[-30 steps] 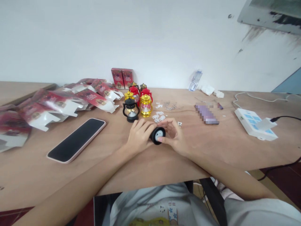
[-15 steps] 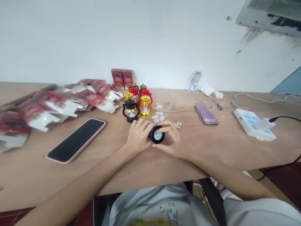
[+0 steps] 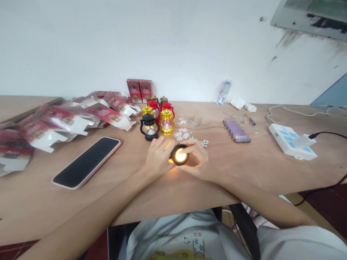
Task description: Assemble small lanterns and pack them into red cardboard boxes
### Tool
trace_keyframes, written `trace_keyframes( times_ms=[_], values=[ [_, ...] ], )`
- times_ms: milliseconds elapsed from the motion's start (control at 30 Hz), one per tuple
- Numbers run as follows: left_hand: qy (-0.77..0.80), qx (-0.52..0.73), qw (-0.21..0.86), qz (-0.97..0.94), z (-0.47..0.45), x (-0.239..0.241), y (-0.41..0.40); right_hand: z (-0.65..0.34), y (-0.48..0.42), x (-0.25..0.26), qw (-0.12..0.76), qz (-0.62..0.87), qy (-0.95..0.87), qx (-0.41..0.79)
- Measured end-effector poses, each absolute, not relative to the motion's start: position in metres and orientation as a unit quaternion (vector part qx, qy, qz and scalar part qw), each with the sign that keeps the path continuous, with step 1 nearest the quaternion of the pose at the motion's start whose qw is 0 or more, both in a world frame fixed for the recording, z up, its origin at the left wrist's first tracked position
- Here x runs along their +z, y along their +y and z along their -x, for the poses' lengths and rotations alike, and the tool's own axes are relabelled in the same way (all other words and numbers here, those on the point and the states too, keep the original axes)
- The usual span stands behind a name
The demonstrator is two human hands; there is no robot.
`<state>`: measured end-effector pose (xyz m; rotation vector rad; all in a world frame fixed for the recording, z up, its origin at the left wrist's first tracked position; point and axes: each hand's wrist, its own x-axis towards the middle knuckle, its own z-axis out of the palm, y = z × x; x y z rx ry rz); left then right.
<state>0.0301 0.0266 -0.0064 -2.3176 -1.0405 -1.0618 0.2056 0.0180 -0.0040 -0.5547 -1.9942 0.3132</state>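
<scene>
Gripping a small black lantern [image 3: 179, 155] between both hands, left hand [image 3: 158, 157] and right hand [image 3: 197, 159], low over the worktop [image 3: 162, 187], its underside glowing; step judged light-testing, next move calling for a steady hold.

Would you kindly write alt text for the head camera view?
Both hands, left hand and right hand, hold a small black lantern glowing orange above a wooden table. Beside them lie a phone and more toy lanterns.
</scene>
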Motion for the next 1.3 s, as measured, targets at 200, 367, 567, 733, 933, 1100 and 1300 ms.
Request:
trace_keyframes(
  times_ms=[200,367,567,733,933,1100,1300],
  values=[
    [-0.374,-0.36,0.178,0.836,-0.031,-0.002,0.024,-0.209,0.019,-0.002,0.478,0.208,-0.845,0.118],
    [-0.378,-0.344,0.165,0.843,-0.031,0.0,0.024,-0.223,0.045,-0.01,0.52,0.306,-0.789,0.116],
    [-0.385,-0.335,0.163,0.844,-0.03,-0.001,0.025,-0.252,0.1,-0.027,0.438,0.471,-0.764,0.053],
    [-0.389,-0.34,0.17,0.839,-0.029,-0.002,0.026,-0.256,0.141,-0.02,0.277,0.515,-0.81,-0.033],
    [-0.388,-0.339,0.18,0.838,-0.027,-0.003,0.026,-0.221,0.182,0.009,0.148,0.459,-0.873,-0.071],
    [-0.393,-0.335,0.162,0.841,-0.028,-0.004,0.025,-0.2,0.195,0.013,0.068,0.413,-0.905,-0.079],
    [-0.403,-0.325,0.149,0.842,-0.028,-0.003,0.025,-0.194,0.21,0.018,0.052,0.403,-0.913,-0.045]
  ],
)
